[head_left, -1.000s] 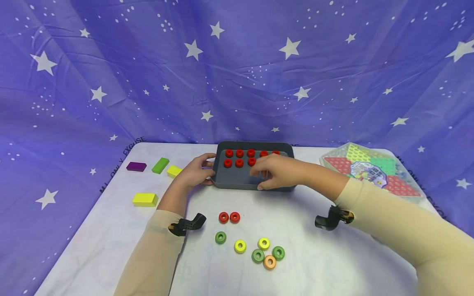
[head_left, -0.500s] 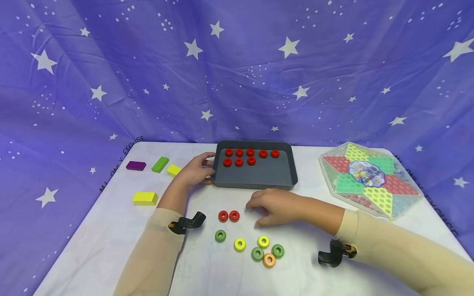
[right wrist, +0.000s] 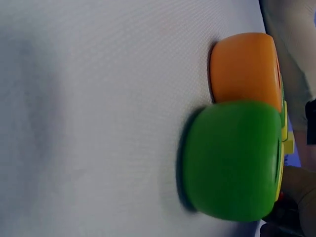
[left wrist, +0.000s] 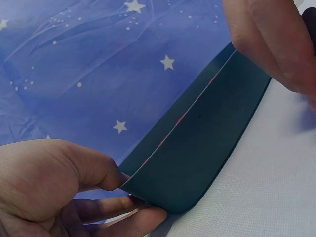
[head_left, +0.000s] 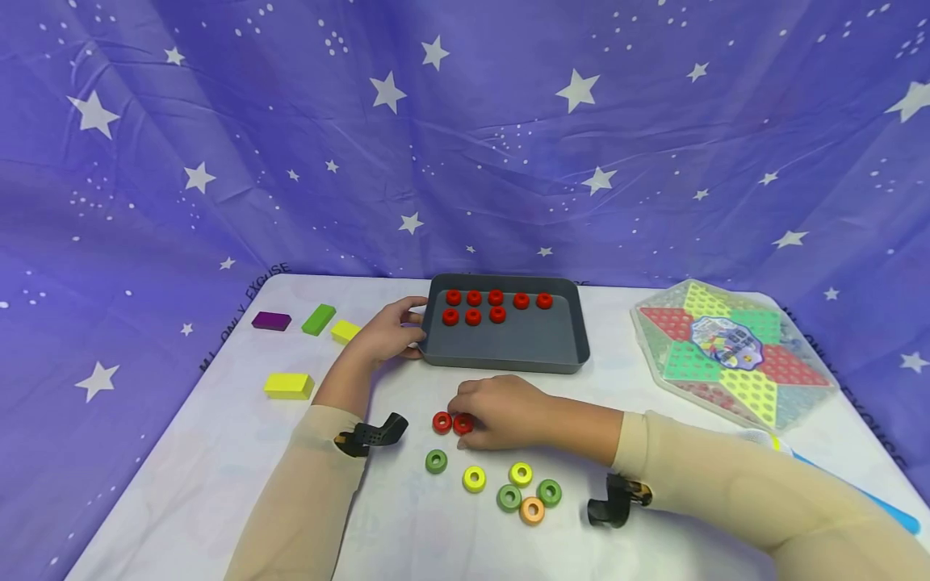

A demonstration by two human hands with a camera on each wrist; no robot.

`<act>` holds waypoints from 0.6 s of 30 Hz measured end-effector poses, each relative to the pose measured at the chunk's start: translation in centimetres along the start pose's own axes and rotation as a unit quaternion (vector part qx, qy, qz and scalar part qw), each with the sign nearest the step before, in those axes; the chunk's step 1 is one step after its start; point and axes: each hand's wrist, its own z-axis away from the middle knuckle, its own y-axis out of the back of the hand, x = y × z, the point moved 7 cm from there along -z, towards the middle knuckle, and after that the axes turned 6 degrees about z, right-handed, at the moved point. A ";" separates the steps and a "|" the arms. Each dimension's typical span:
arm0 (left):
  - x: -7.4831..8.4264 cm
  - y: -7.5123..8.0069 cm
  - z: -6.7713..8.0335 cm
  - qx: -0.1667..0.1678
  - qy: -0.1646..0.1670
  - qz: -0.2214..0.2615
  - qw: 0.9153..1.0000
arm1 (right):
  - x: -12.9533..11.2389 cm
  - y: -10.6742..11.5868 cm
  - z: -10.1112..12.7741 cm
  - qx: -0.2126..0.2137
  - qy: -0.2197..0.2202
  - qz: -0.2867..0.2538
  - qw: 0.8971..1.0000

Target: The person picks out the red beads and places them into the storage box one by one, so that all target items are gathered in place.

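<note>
My left hand (head_left: 385, 339) grips the left edge of the gray tray (head_left: 508, 355) near the tabletop's far edge. My right hand (head_left: 501, 411) pinches a red ring (head_left: 462, 424) mid-tabletop, beside another red ring (head_left: 441, 422).

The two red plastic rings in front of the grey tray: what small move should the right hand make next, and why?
Probably close the grip on the nearer red plastic ring and lift it. The right hand already touches it, the second red ring lies beside it, and eight red rings sit in the grey rectangular tray, which the left hand holds at its corner.
</note>
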 end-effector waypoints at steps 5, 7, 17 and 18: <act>0.0 -0.1 -0.1 0.002 -0.001 0.000 1.000 | 0.2 -0.1 0.2 -0.004 -0.009 0.003 1.000; 0.0 0.0 -0.1 0.003 -0.001 0.000 1.000 | 0.5 0.0 0.6 -0.002 -0.011 0.000 1.000; -0.2 -0.1 -0.1 0.002 -0.002 -0.006 1.000 | 2.4 2.5 3.7 0.015 -0.030 -0.024 0.999; -0.2 -0.1 -0.1 0.003 -0.002 -0.007 1.000 | 2.7 2.9 4.0 0.015 -0.033 -0.028 0.999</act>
